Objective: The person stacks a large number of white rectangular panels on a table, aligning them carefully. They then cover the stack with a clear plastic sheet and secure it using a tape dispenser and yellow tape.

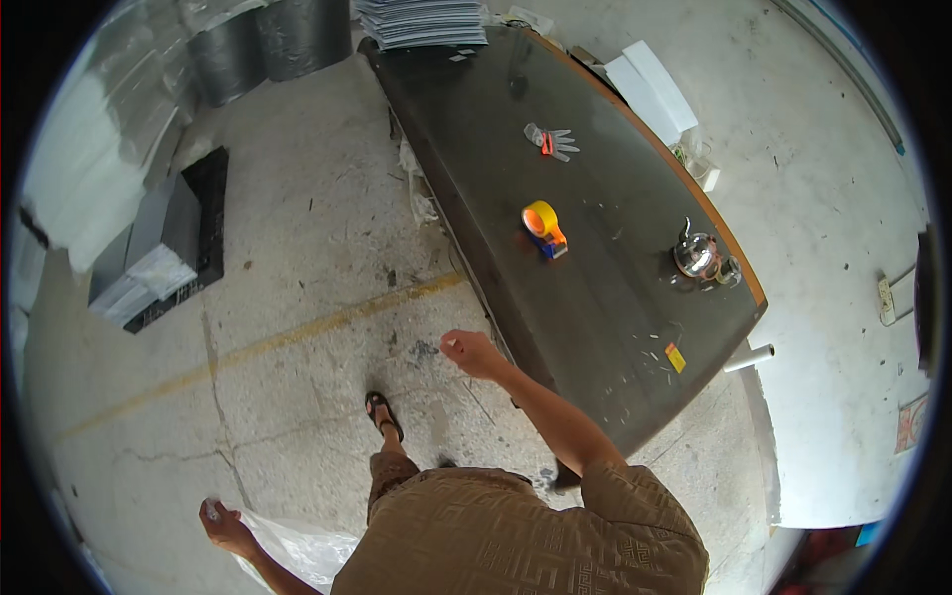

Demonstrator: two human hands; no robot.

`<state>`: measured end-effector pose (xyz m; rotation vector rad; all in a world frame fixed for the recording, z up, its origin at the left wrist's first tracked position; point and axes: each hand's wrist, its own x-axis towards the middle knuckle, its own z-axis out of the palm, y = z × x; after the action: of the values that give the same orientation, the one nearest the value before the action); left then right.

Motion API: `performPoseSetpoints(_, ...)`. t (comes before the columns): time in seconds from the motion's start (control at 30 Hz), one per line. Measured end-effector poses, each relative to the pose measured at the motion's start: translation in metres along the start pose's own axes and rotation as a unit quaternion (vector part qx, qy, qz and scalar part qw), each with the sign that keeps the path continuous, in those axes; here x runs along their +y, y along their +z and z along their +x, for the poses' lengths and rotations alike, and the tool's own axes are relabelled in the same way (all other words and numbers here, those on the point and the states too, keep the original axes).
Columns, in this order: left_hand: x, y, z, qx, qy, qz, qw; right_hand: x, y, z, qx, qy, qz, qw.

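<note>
While left hand (226,526) grips plastic bag (297,550), right hand (471,352) hangs free.

Illumination: bright, even daylight, diffuse. Pale concrete floor (327,248) and white surface at right are near overexposure but detail holds. Shadows are soft and short; a faint one lies under the yellow tape dispenser with blue base (544,227).

Glare: the long dark glossy desk (595,297) carries broad pale reflections toward its far end; the small shiny metal kettle (696,254) shows point highlights.

Distortion: strong fisheye. The desk edges and the yellow floor line bow; a black vignette rings the circular field, with a thin blue fringe along the rim.

Sharpness: centre crisp; periphery soft and smeared, especially upper left. Both hands slightly soft.
</note>
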<state>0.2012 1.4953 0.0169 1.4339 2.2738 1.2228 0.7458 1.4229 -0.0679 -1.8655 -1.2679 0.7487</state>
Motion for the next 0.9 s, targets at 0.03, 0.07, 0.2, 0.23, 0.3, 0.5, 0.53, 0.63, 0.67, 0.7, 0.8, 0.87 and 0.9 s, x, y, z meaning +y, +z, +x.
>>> performPoseSetpoints(0.03,0.017,0.026,0.02,-0.002,0.004,-0.001,1.0,0.007,-0.004,0.034,0.042,-0.008,-0.014,0.999)
performPoseSetpoints(0.07,0.028,0.055,0.043,-0.003,0.011,0.005,1.0,0.016,-0.005,0.064,0.082,-0.015,-0.028,0.996)
performPoseSetpoints(0.2,0.081,0.182,0.147,-0.026,0.043,-0.002,0.999,0.064,-0.028,0.147,0.232,0.129,-0.02,0.964)
performPoseSetpoints(0.23,0.103,0.212,0.171,-0.035,0.055,-0.008,0.998,0.07,-0.044,0.165,0.252,0.184,-0.005,0.95)
performPoseSetpoints(0.3,0.171,0.265,0.211,-0.074,0.096,-0.046,0.992,0.08,-0.078,0.193,0.319,0.205,-0.015,0.925)
performPoseSetpoints(0.5,0.312,0.415,0.316,-0.085,0.209,-0.1,0.969,0.103,-0.188,0.324,0.39,0.298,-0.183,0.852)
performPoseSetpoints(0.53,0.327,0.443,0.333,-0.092,0.213,-0.087,0.969,0.121,-0.205,0.345,0.407,0.32,-0.202,0.831)
performPoseSetpoints(0.63,0.394,0.509,0.348,-0.074,0.266,-0.042,0.96,0.174,-0.256,0.41,0.444,0.385,-0.232,0.775)
performPoseSetpoints(0.67,0.414,0.531,0.358,-0.064,0.242,-0.038,0.968,0.189,-0.273,0.433,0.45,0.41,-0.229,0.76)
performPoseSetpoints(0.7,0.429,0.542,0.372,-0.056,0.243,-0.02,0.968,0.201,-0.278,0.45,0.445,0.439,-0.227,0.747)
performPoseSetpoints(0.8,0.493,0.589,0.408,-0.038,0.256,-0.026,0.965,0.226,-0.313,0.498,0.449,0.498,-0.211,0.711)
performPoseSetpoints(0.87,0.54,0.622,0.434,-0.051,0.271,-0.022,0.961,0.235,-0.326,0.511,0.461,0.514,-0.219,0.69)
performPoseSetpoints(0.9,0.564,0.64,0.444,-0.057,0.277,-0.022,0.959,0.24,-0.334,0.518,0.468,0.52,-0.223,0.679)
